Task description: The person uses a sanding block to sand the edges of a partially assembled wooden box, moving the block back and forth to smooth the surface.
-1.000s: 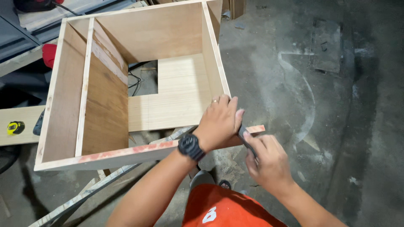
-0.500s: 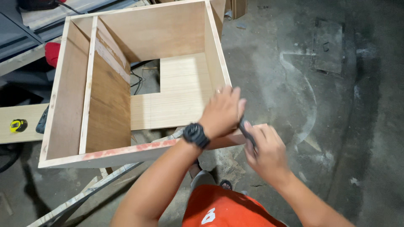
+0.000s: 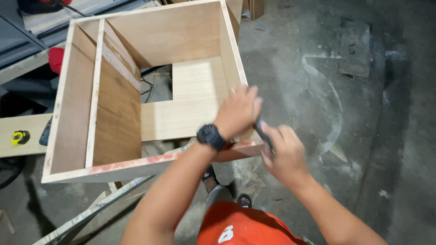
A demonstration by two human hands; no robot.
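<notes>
Your left hand (image 3: 237, 112) presses flat on the open plywood box (image 3: 150, 90) at its 4 o'clock corner while your right hand (image 3: 284, 152) grips a dark slim tool (image 3: 262, 131) touching it, so a slip could nick those fingers.

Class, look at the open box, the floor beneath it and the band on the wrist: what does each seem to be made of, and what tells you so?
Box: unfinished plywood, probably; pale grain on the faces, raw edges with reddish smears.
Floor: bare concrete, it seems; grey, dusty, with chalky marks.
Watch on the left hand: matte black plastic or rubber; which one is unclear.
</notes>
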